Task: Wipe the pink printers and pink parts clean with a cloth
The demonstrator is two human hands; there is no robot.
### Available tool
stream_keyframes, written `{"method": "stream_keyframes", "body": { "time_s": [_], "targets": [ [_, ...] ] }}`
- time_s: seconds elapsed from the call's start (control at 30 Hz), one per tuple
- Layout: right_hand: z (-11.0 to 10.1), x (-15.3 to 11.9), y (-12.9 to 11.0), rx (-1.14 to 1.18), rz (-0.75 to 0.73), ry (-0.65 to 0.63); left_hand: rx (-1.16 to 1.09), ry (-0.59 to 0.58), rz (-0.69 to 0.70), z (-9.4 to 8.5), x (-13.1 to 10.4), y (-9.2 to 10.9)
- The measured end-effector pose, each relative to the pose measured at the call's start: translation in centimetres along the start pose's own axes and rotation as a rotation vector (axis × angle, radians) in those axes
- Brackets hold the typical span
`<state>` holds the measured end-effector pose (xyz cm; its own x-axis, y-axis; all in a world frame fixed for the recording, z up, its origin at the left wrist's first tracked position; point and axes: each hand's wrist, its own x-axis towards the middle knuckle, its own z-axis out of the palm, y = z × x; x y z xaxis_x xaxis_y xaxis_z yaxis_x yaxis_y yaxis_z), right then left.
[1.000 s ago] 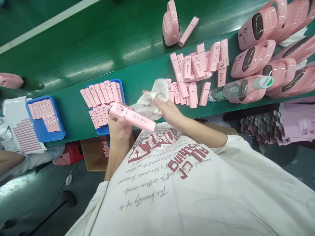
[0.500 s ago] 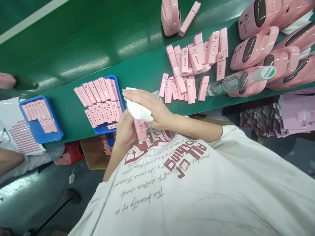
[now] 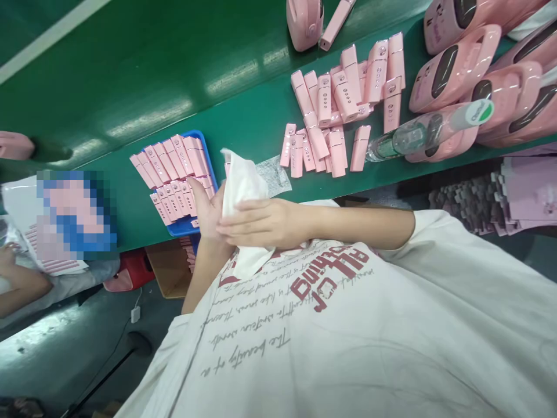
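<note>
White cloth (image 3: pixel 243 186): long axis points from shirt (image 3: pixel 304 348) to bench (image 3: pixel 243 128). Right hand (image 3: pixel 265 223) straight-fingered across it; left hand (image 3: pixel 209 219) thumb spread; grips hidden, can't tell.

Left of the frame's centre, the left hand (image 3: pixel 210 222) has its thumb raised; the right hand's (image 3: pixel 267 223) straight fingers point left toward it, forearm nearly level.

Sticks (image 3: pixel 166 165) in tray (image 3: pixel 181 227) left of cloth (image 3: pixel 243 180) | loose sticks (image 3: pixel 345 96) right | bottle (image 3: pixel 402 141) farther right
</note>
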<state>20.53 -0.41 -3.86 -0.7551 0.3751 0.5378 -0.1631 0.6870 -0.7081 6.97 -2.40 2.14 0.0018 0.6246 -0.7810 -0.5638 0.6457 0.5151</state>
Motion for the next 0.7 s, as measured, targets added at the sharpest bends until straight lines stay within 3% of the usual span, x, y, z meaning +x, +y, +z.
{"method": "stream_keyframes", "body": {
  "time_s": [0.07,0.17,0.23,0.3,0.4,0.47,0.6,0.7],
  "targets": [
    [-0.3,-0.6,0.4,0.088,0.098,0.069,-0.034,-0.04,0.051,-0.2,0.1,0.2],
    [-1.7,-1.1,2.0,0.237,0.46,0.429,-0.046,-0.112,0.073,-0.3,0.1,0.3],
    [-2.6,-1.1,2.8,0.456,0.649,0.667,-0.034,-0.115,0.054,-0.2,0.0,0.3],
    [-3.0,-0.9,2.9,0.679,0.782,0.795,-0.034,-0.111,0.053,0.0,-0.2,0.2],
    [-2.6,-0.9,2.6,0.831,0.918,0.765,-0.047,-0.123,0.072,0.2,-0.3,-0.1],
    [-2.0,-1.2,2.7,0.827,0.933,0.735,-0.046,-0.113,0.101,0.2,-0.3,-0.2],
    [-1.2,-1.5,3.0,0.665,0.8,0.694,-0.01,-0.06,0.154,0.2,-0.6,-0.6],
    [-0.7,-1.1,1.8,0.464,0.725,0.619,0.01,-0.024,0.159,0.2,-0.7,-0.9]
  ]
}}
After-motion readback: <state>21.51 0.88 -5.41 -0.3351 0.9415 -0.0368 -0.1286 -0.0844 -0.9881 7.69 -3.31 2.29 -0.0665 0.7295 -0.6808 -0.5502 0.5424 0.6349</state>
